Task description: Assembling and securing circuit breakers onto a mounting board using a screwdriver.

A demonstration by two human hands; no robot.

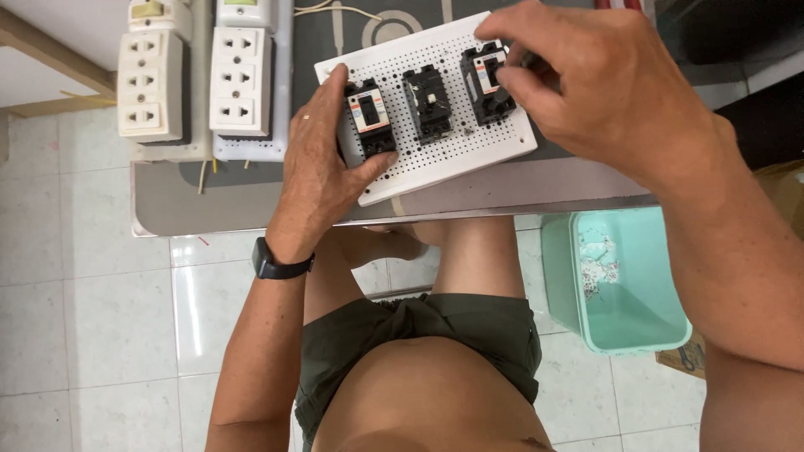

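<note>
A white perforated board [469, 155] lies tilted on the table and carries three black circuit breakers. My left hand [322, 163] grips the board's left edge, thumb against the left breaker [370, 117]. The middle breaker [428, 102] stands untouched. My right hand [599, 88] hovers over the right breaker [484, 84], its fingers closed round a dark tool handle pressed down onto that breaker; most of the tool is hidden by the fingers.
Two white power strips [151, 84] [241, 79] lie on the table's left part. The grey table [218, 201] ends at a front edge above my knees. A mint-green plastic bin [615, 285] stands on the tiled floor at the right.
</note>
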